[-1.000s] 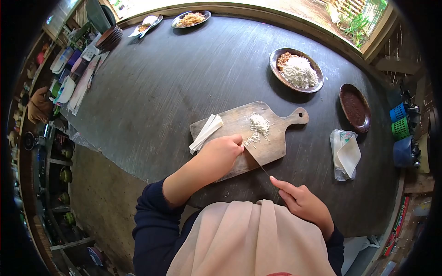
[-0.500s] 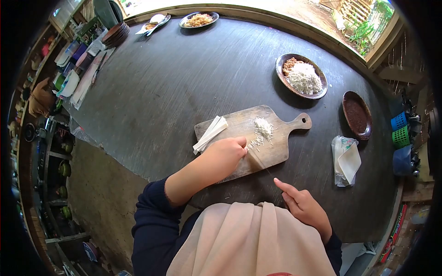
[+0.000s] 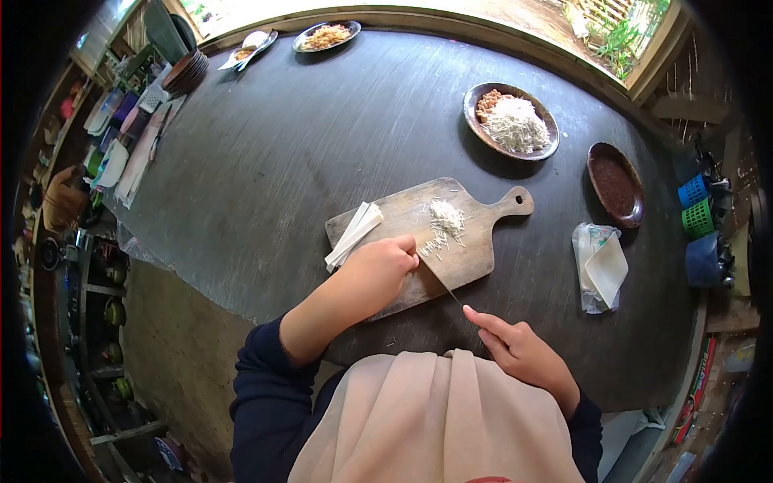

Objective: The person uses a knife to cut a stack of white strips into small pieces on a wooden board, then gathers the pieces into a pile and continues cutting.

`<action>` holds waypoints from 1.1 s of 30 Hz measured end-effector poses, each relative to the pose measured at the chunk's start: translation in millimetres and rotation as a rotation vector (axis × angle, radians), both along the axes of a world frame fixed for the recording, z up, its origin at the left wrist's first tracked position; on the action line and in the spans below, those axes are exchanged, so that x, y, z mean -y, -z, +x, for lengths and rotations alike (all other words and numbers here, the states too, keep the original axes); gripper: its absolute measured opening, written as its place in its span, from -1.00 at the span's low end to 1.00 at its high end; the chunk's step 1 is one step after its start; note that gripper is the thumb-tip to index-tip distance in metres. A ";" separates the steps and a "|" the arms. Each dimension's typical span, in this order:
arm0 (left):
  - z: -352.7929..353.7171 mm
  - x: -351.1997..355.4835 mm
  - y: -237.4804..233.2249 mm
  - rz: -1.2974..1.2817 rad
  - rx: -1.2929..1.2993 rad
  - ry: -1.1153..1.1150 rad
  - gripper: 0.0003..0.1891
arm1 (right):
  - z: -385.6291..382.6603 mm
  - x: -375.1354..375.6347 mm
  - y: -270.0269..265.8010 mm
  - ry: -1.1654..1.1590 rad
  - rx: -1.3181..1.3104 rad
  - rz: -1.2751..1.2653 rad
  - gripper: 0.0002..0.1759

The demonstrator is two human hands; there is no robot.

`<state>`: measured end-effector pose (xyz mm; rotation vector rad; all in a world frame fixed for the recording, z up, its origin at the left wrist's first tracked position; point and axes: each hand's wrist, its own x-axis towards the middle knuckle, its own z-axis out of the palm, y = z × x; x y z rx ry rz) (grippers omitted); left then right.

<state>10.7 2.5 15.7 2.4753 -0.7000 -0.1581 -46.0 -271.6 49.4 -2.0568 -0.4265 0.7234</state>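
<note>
My left hand (image 3: pixel 374 270) is closed over the wooden cutting board (image 3: pixel 477 228), pressing on a white strip that its fingers mostly hide. At those fingertips lies the knife blade (image 3: pixel 437 276), slanting across the board's near edge. My right hand (image 3: pixel 523 350) grips the knife's handle, which is hidden in the palm, with a finger stretched toward the blade. Thin white shreds (image 3: pixel 447 220) form a small heap on the board just beyond the left fingers. Several long white strips (image 3: pixel 355 233) lie stacked at the board's left end.
Beyond the board stands a brown plate (image 3: pixel 469 133) with white shreds and reddish-brown food. To the right are an oval brown dish (image 3: pixel 616 185) and a plastic packet with white sheets (image 3: pixel 602 270). Two food plates (image 3: pixel 326 36) (image 3: pixel 248 50) sit at the far edge, near stacked brown plates (image 3: pixel 185 72).
The whole view has shifted slightly. The blade shows more clearly now, its tip side close by my left fingertips. Both hands keep nearly the same places and grips.
</note>
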 end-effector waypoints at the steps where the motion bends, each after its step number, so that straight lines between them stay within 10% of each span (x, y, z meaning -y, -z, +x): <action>1: 0.0 0.6 0.3 0.003 0.001 0.004 -0.86 | -0.2 0.0 -1.2 -0.012 -0.005 -0.024 -0.54; 33: -0.3 0.5 0.1 0.014 -0.001 -0.005 -0.87 | 3.1 3.4 7.2 -0.017 -0.021 0.009 -0.51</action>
